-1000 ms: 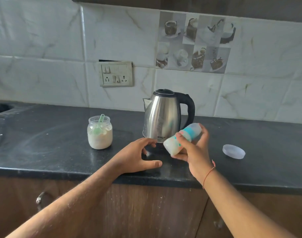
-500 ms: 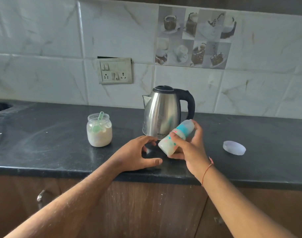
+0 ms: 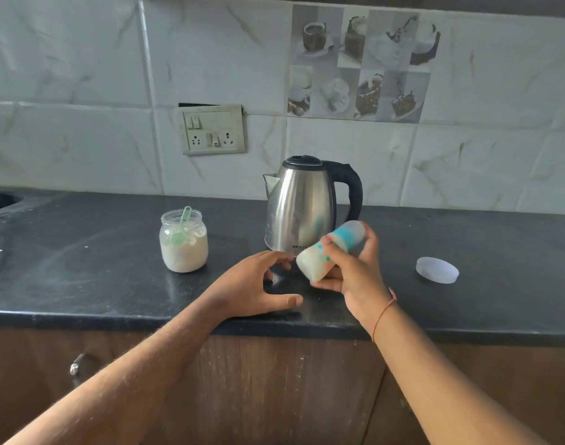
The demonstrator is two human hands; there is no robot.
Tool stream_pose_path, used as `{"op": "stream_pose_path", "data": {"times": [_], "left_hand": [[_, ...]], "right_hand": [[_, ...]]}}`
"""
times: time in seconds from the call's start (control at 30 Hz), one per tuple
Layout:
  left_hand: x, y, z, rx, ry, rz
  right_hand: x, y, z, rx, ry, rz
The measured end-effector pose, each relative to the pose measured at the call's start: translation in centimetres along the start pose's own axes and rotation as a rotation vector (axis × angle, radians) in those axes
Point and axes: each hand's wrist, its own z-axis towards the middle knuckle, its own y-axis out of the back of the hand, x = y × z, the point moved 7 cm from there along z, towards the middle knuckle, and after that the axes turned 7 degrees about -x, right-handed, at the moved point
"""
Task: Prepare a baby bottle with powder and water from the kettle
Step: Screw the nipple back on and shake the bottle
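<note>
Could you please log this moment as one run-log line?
right hand grips tilted baby bottle | left hand rests on counter | kettle upright | powder jar open

Bare desk (image 3: 82, 268) lies left of the kettle (image 3: 302, 207) past the jar (image 3: 183, 244); right, only a lid (image 3: 437, 270) intrudes.

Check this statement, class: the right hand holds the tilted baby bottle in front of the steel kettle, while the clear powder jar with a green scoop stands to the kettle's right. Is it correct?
Not quite. In the head view the clear powder jar with its green scoop stands to the left of the steel kettle, not the right. The right hand does hold the tilted baby bottle in front of the kettle.
</note>
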Motion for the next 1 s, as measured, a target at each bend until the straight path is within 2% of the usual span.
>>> {"op": "stream_pose_path", "data": {"times": [0.03,0.07,0.1,0.13,0.17,0.2,0.23,0.3,0.33,0.37,0.4,0.43,0.47,0.5,0.53,0.57,0.6,0.63,0.7,0.73,0.77,0.8,0.83,0.87,0.93,0.97,1.0], "left_hand": [[0.0,0.0,0.0,-0.008,-0.002,0.002],[0.0,0.1,0.0,-0.014,0.0,0.005],[0.0,0.2,0.0,-0.015,0.003,0.007],[-0.1,0.1,-0.1,-0.014,0.003,0.009],[-0.1,0.1,-0.1,-0.014,0.003,0.009],[0.0,0.1,-0.1,-0.013,0.001,0.008],[-0.1,0.1,0.0,-0.01,-0.003,0.012],[-0.2,0.0,-0.1,-0.01,-0.004,0.022],[-0.2,0.1,-0.1,-0.011,0.0,0.024],[-0.1,0.1,-0.1,-0.01,0.004,0.026],[-0.2,0.1,-0.1,-0.009,0.004,0.026],[-0.2,0.1,-0.1,-0.008,0.004,0.023],[-0.2,0.1,-0.1,-0.004,0.006,0.022],[-0.2,0.2,-0.1,0.002,0.007,0.031],[-0.3,0.1,-0.1,0.003,0.005,0.041],[-0.3,0.1,-0.1,0.001,0.004,0.042],[-0.2,0.1,-0.1,-0.004,0.007,0.032],[-0.2,0.1,-0.1,-0.006,0.01,0.025],[-0.1,-0.1,-0.1,-0.003,0.01,0.02],[-0.1,0.0,0.0,-0.006,0.007,0.02],[-0.1,0.1,0.0,-0.002,0.005,0.025],[-0.2,0.0,0.0,0.003,0.002,0.034],[-0.2,0.0,0.0,0.005,0.001,0.041],[-0.1,0.0,0.0,0.005,0.002,0.044],[-0.1,0.0,0.0,0.005,0.007,0.038],[0.0,0.0,-0.1,0.0,0.009,0.033],[0.1,0.0,-0.1,-0.004,0.008,0.031]], "right_hand": [[-0.2,-0.5,-0.5,0.016,-0.05,-0.051],[0.1,-0.4,-0.1,-0.022,-0.002,-0.054],[1.2,0.5,0.0,-0.071,0.165,-0.02],[1.9,1.8,0.8,-0.15,0.252,0.062],[1.9,2.0,1.0,-0.174,0.229,0.098],[1.8,1.0,0.5,-0.12,0.2,0.034],[0.8,-0.2,-0.3,-0.021,0.091,-0.046],[0.0,-0.8,-0.9,0.027,-0.004,-0.098],[0.7,-0.7,-0.5,-0.013,0.09,-0.085],[1.9,0.5,-0.6,-0.105,0.246,0.015],[2.5,1.9,0.4,-0.19,0.312,0.116],[2.4,1.9,0.4,-0.202,0.28,0.145],[2.3,0.8,-0.1,-0.139,0.255,0.038],[1.0,-0.4,-0.6,-0.002,0.132,-0.097],[-0.1,-0.4,-0.6,0.057,0.011,-0.108],[0.0,-0.9,-1.1,0.056,0.023,-0.187],[0.5,-1.0,-0.9,0.025,0.093,-0.17],[1.7,0.1,-1.0,-0.079,0.243,-0.064],[2.4,2.2,0.2,-0.221,0.309,0.131],[2.5,1.2,-0.3,-0.169,0.285,0.082],[1.8,0.1,-0.8,-0.064,0.239,-0.098],[0.4,-0.1,-0.8,0.037,0.102,-0.142],[0.1,-0.5,-1.2,0.062,0.05,-0.194],[0.3,-0.9,-1.2,0.03,0.067,-0.189],[2.1,1.5,-0.4,-0.15,0.288,0.031],[2.2,2.4,0.4,-0.218,0.295,0.102],[2.0,1.8,0.3,-0.178,0.252,0.094]]}}
